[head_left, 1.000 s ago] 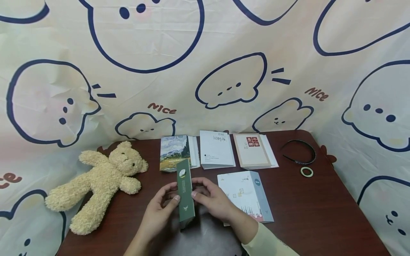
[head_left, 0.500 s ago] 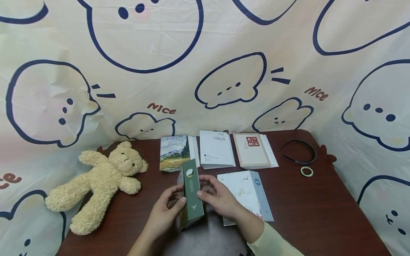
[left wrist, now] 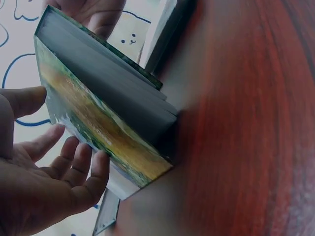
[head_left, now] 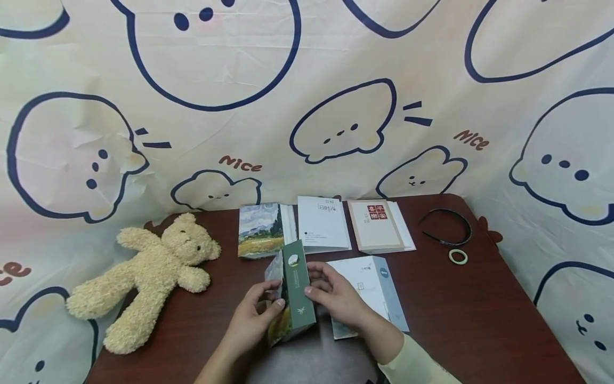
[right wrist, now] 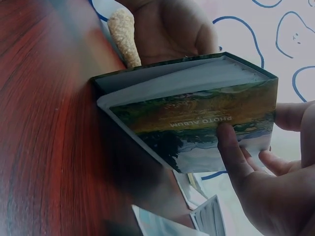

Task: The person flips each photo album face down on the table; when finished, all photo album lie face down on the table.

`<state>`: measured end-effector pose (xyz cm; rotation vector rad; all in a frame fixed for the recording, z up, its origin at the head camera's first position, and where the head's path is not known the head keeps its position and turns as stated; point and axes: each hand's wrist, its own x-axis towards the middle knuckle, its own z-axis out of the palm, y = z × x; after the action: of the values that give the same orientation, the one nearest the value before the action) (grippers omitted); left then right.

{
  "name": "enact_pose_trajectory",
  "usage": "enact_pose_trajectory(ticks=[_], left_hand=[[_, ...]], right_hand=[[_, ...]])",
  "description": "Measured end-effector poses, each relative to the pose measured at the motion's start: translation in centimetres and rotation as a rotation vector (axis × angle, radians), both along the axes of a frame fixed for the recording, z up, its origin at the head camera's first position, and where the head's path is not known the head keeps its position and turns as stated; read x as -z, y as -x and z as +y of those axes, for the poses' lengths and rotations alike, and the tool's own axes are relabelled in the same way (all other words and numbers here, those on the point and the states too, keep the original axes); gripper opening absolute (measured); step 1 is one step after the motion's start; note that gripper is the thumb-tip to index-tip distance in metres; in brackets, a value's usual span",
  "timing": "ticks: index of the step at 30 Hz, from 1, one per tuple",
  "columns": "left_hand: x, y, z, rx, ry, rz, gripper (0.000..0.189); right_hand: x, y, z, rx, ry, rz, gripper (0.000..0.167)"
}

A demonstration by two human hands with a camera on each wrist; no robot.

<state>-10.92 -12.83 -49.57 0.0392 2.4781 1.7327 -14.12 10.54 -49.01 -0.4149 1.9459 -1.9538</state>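
Observation:
A photo album (head_left: 299, 288) stands spine up between my two hands, its green spine facing the head camera. Its covers carry a painted landscape, and the right wrist view shows "PHOTO ALBUM" printed on one. My left hand (head_left: 256, 314) holds it from the left, thumb by the spine edge and fingers against the cover (left wrist: 98, 113). From the right, my right hand (head_left: 342, 296) holds it with the thumb at the spine and fingertips on the lettered cover (right wrist: 197, 123). The pages fan slightly below the spine.
Behind stand a landscape-covered album (head_left: 260, 229), a white album (head_left: 323, 224) and a cream album (head_left: 376, 226). A white and blue album (head_left: 364, 282) lies near my right hand. A teddy bear (head_left: 158, 277) lies left; a black headband (head_left: 467, 224) and pale ring (head_left: 458, 257) lie right.
Both hands and the album have shifted right. The album has turned so more of its left cover shows, and its spine leans further.

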Motion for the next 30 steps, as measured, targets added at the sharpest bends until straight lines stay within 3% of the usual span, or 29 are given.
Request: enact_pose_trajectory(ticks=[11, 30], left_hand=[[1.3, 0.4, -0.5, 0.024, 0.072, -0.037, 0.041], [1.8, 0.5, -0.8, 0.074, 0.099, -0.048, 0.041]], right_hand=[[0.4, -0.1, 1.1, 0.027, -0.023, -0.009, 0.056], [1.4, 0.0, 2.2, 0.085, -0.120, -0.003, 0.058]])
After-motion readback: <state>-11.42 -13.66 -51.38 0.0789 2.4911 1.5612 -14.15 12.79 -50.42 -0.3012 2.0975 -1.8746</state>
